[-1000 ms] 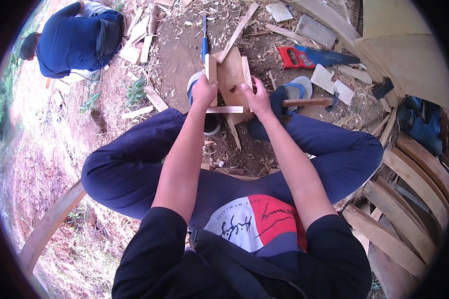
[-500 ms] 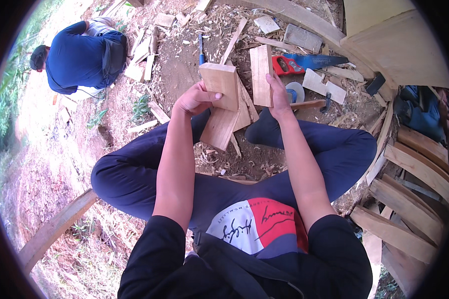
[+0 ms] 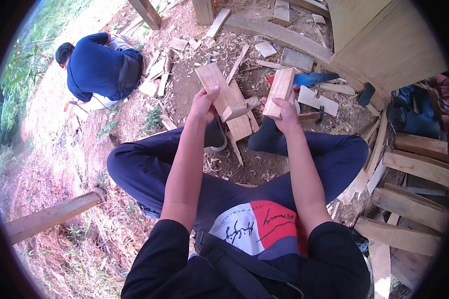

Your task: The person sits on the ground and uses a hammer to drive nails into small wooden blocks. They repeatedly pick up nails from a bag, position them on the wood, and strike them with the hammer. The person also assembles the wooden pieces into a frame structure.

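Ahead of the bent legs (image 3: pixel 144 162), the left hand (image 3: pixel 203 106) pinches one wooden piece (image 3: pixel 213 78) at its left edge, the wood reaching forward and rightward from the thumb. Apart from it, the right hand (image 3: pixel 287 113) clasps one wooden block (image 3: pixel 281 90) that juts forward past the thumb. Below the left piece lies one flat board (image 3: pixel 242 127); whether they touch cannot be told. Beyond the right hand are one hammer (image 3: pixel 321 116), one blue-bladed saw (image 3: pixel 315 78), then one grey slab (image 3: pixel 297 59). Farther leftward sits one co-worker (image 3: pixel 102 67).
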`<state>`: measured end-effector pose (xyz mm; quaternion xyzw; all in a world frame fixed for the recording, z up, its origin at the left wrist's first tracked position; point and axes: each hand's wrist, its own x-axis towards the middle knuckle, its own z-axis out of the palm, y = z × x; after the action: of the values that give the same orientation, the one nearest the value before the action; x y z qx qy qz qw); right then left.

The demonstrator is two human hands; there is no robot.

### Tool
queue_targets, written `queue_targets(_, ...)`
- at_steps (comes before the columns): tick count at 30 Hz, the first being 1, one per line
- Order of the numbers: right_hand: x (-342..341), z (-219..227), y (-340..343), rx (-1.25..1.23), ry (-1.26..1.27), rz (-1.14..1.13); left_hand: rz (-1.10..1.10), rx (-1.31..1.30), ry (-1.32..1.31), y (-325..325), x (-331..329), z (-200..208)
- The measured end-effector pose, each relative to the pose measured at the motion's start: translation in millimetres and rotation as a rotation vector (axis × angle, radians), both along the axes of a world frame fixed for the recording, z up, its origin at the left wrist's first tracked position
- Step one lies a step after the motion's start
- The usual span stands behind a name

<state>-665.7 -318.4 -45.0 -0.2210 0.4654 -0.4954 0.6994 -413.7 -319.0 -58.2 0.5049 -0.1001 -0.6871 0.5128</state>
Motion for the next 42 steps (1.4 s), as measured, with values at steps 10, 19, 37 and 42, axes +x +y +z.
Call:
queue_targets(10, 5.7, -1.5, 3.3, -0.166, 0.868, 0.033, 0.281, 0.165, -0.400, 12.4, -24.3, -13.5)
queue_targets(19, -18.0, -9.4, 13.4, 0.223, 1.876, 0.705, 0.199, 0.314, -0.443, 7.3, -7.9, -21.1)
queue_targets(37, 31.9, -1.8, -8.8, 0.213, 0.307, 0.277, -0.729, 0.450, -0.354, 13.2, -28.1, -3.3)
queue_targets(42, 33.5, -24.4, -5.9, 0.364, 0.283, 0.193, -0.660, 0.404, -0.311, 15.0, -16.3, -20.3)
